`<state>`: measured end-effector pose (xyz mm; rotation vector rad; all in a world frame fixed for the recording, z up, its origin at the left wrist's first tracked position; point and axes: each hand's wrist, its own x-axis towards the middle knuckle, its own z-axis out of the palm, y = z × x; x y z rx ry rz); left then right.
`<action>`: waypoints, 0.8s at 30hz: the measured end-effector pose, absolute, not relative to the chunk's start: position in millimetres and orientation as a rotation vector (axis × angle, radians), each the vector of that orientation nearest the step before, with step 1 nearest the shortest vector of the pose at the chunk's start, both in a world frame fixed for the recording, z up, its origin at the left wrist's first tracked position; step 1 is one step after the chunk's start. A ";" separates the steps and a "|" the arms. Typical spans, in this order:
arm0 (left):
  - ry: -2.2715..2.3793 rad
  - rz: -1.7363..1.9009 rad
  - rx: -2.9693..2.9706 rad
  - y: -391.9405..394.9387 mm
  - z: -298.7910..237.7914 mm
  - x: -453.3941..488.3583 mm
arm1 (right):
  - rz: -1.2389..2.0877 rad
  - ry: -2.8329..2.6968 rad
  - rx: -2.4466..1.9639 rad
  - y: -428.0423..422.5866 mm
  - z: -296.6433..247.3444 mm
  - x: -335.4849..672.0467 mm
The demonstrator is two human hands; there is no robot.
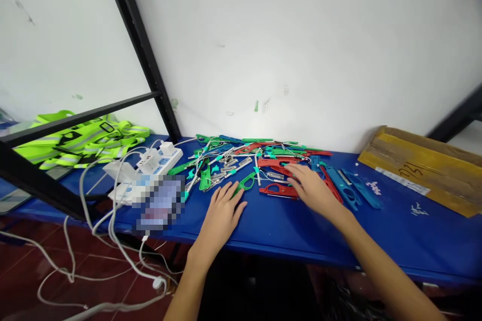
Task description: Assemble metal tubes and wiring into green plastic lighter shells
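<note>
My left hand (223, 210) rests on the blue table with its fingers spread. Its fingertips touch the near end of a green plastic shell with a looped opening (246, 182), shaped like half of a long lighter's casing. My right hand (311, 186) reaches over the red shells, fingers stretched out and apart; its fingertips partly cover a red shell (269, 162). Another red shell (276, 190) lies just left of that hand. Behind both hands spreads a loose pile of green, red and blue shells, with small metal-coloured parts (229, 164) and thin white wires among them.
Several blue shells (344, 188) lie right of my right hand. A taped cardboard box (425, 168) stands at the right. To the left are a white power strip (165, 163) with cables, a blurred phone-like device (161, 204), a black metal frame (150, 70) and neon-yellow straps (90, 135).
</note>
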<state>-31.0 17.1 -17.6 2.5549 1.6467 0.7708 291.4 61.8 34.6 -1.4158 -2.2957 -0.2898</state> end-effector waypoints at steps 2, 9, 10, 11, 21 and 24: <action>1.648 0.709 2.534 24.9 -18.6 -25.8 | -0.324 -2.325 -1.447 101.1 47.8 296.1; 1.656 0.800 2.426 20.9 -23.8 -30.6 | -0.410 -2.390 -1.467 177.5 49.1 270.6; 1.647 0.801 2.411 20.2 -23.2 -31.1 | -0.411 -2.381 -1.451 178.6 48.1 266.5; 1.637 0.804 2.399 19.8 -22.5 -31.4 | -0.411 -2.365 -1.430 177.9 48.2 263.6; 1.570 0.943 2.303 18.0 -24.0 -32.6 | -0.416 -1.840 -1.162 125.0 118.9 290.1; 1.564 1.002 2.267 16.7 -24.4 -33.3 | -0.365 -1.671 -1.070 106.5 137.9 289.6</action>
